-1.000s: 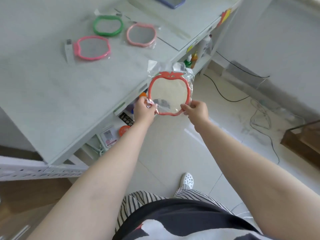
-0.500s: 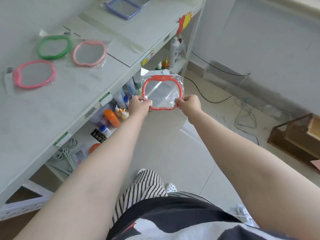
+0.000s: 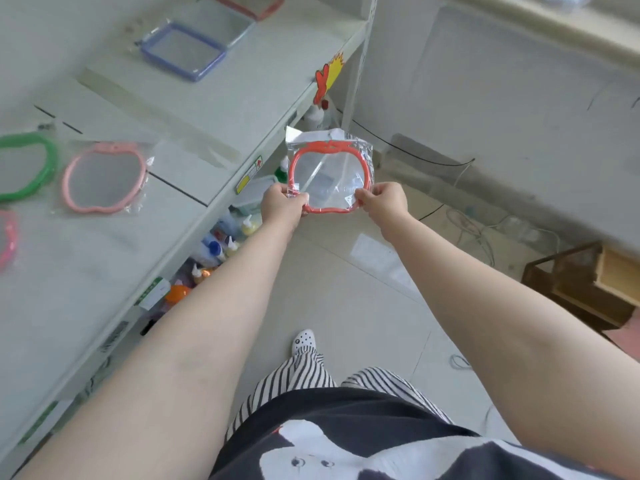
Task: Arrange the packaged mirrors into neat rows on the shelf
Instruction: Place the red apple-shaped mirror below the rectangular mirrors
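I am seeing the red apple-shaped mirror (image 3: 330, 178), sealed in its clear plastic bag, being held up in the air just off the front edge of the shelf (image 3: 221, 109), above the tiled floor (image 3: 363, 299). My left hand (image 3: 281, 204) is pinching the lower left corner of the frame with fingers curled round it, and my right hand (image 3: 382, 199) is pinching the lower right corner the same way, so the mirror is facing me, tilted back a little. On the shelf top, well apart from the held one, other packaged mirrors are lying flat: a pink apple-shaped mirror (image 3: 104, 178) just beside a green apple-shaped mirror (image 3: 26, 166), a brighter pink mirror (image 3: 7, 237) cut off at the left edge, a blue square mirror (image 3: 183, 51) farther back, and a red square mirror (image 3: 251, 4) at the top edge. Under the shelf top, small bottles (image 3: 221, 244) are crowding the lower tier. A wooden crate (image 3: 585, 289) is sitting on the floor to the right.
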